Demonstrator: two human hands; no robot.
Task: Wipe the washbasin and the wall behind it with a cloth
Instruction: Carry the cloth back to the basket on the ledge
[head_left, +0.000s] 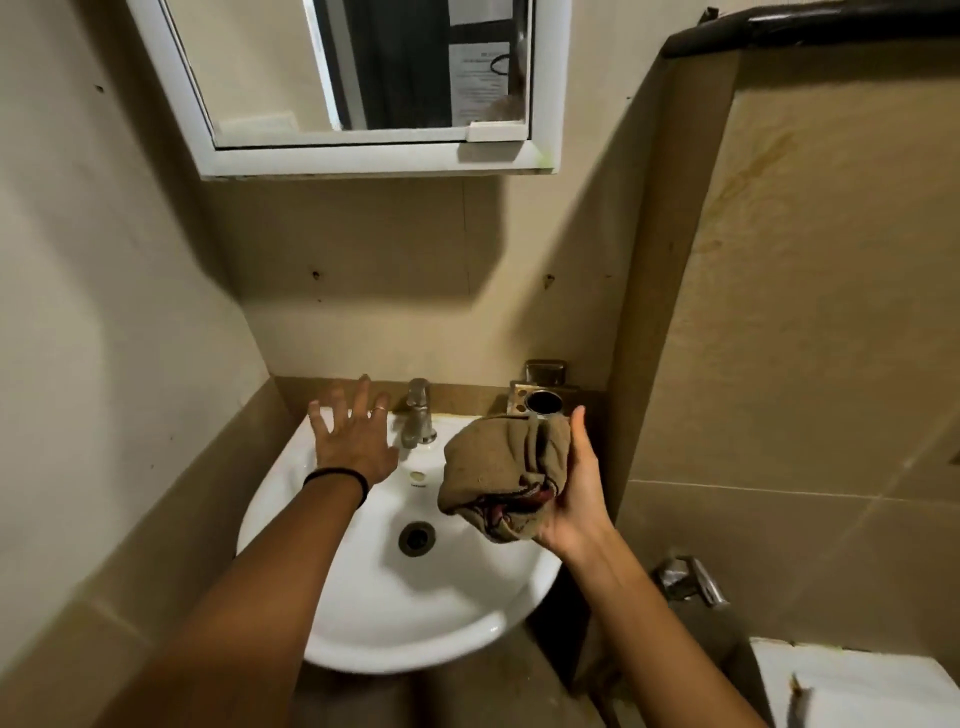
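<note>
A white washbasin (395, 597) hangs in a corner, with a dark drain (416, 538) in its bowl and a metal tap (418, 420) at the back. The beige wall (395, 260) rises behind it. My right hand (576, 493) holds a bunched brown cloth (504, 467) over the right side of the basin. My left hand (353, 431) is spread, fingers apart, over the basin's back left rim next to the tap, holding nothing. A black band sits on that wrist.
A white-framed mirror cabinet (363, 93) hangs above the basin. A metal holder (543, 395) is fixed to the wall at the basin's back right. A beige partition (779, 312) stands on the right, with a metal valve (691, 579) and a white fixture (857, 680) low down.
</note>
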